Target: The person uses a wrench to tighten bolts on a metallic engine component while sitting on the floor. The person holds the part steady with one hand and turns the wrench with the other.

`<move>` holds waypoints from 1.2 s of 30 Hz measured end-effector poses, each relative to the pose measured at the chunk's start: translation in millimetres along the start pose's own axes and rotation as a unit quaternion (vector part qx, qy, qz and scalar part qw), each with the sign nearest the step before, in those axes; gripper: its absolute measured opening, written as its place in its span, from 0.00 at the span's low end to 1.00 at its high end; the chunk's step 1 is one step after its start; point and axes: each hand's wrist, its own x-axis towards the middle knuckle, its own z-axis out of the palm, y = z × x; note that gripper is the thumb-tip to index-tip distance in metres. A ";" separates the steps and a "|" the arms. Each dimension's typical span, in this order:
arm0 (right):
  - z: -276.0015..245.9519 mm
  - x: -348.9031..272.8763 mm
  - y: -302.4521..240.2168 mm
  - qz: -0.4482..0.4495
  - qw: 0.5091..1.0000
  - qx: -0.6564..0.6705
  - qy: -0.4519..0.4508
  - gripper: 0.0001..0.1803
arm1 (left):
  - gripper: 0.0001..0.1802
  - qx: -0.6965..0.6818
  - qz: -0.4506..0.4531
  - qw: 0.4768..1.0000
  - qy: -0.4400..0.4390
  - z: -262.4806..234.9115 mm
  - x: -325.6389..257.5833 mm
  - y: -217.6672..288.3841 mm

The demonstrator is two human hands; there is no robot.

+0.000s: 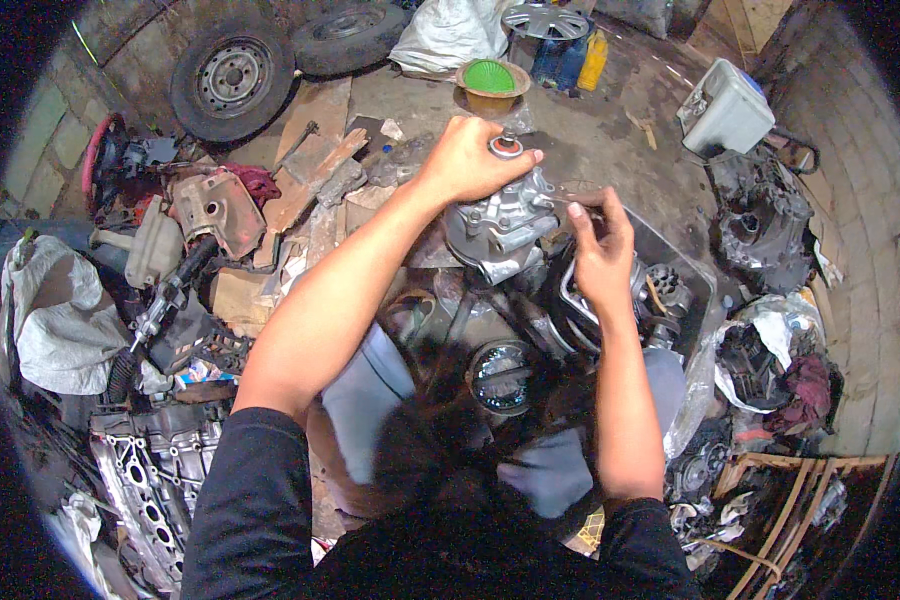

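In front of me stands a silvery cast-metal gear housing [500,225], its lower parts rounded and ribbed. My left hand [467,160] is closed on its top, the thumb beside a round end piece [506,147] with an orange-red ring. Close to the housing's right side, my right hand [603,250] pinches a slender, dark rod-like piece between thumb and forefinger. That piece reaches toward the housing; its exact kind is too small to make out. Below the hands, a dark tray [660,235] holds metal parts, partly covered by my right forearm.
Two wheels [232,82] lean at the back left. A bowl with a green basket [490,76] stands at the back, a grey container [727,108] at the back right. A dark gearbox casing [760,222] lies right; a cylinder head [155,490] and white sack [60,310] lie left.
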 end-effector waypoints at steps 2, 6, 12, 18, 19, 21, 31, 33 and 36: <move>-2.8 -8.4 -15.3 -0.046 0.997 -0.060 -0.005 0.10 | 0.30 -0.009 -0.008 1.000 -0.002 -3.1 -2.3 -2.1; -3.5 -32.5 -41.4 -0.161 0.967 -0.193 0.037 0.08 | 0.30 -0.003 -0.020 1.000 -0.017 -3.2 -0.1 7.3; 8.7 -53.4 -53.6 -0.222 0.937 -0.262 0.059 0.10 | 0.30 0.001 -0.010 1.000 -0.007 1.4 0.1 -3.8; 15.5 -61.6 -57.9 -0.205 0.943 -0.257 0.043 0.11 | 0.31 -0.002 -0.001 1.000 -0.005 0.2 0.2 -1.6; 17.4 -62.7 -58.1 -0.210 0.942 -0.257 0.042 0.11 | 0.31 -0.003 0.002 1.000 -0.003 0.7 0.3 -1.6; 19.5 -64.0 -57.8 -0.220 0.940 -0.256 0.039 0.11 | 0.30 0.000 0.006 1.000 0.001 1.8 0.3 -1.7; 27.0 -64.9 -61.7 -0.279 0.905 -0.317 0.051 0.12 | 0.29 0.003 -0.009 1.000 0.000 2.6 -0.1 -1.2; 29.0 -65.9 -57.4 -0.281 0.901 -0.327 0.051 0.13 | 0.29 0.007 -0.009 1.000 0.003 2.7 0.4 -0.2; 32.5 -66.2 -51.5 -0.272 0.907 -0.317 0.048 0.13 | 0.29 0.004 -0.004 1.000 0.007 3.9 0.3 -2.8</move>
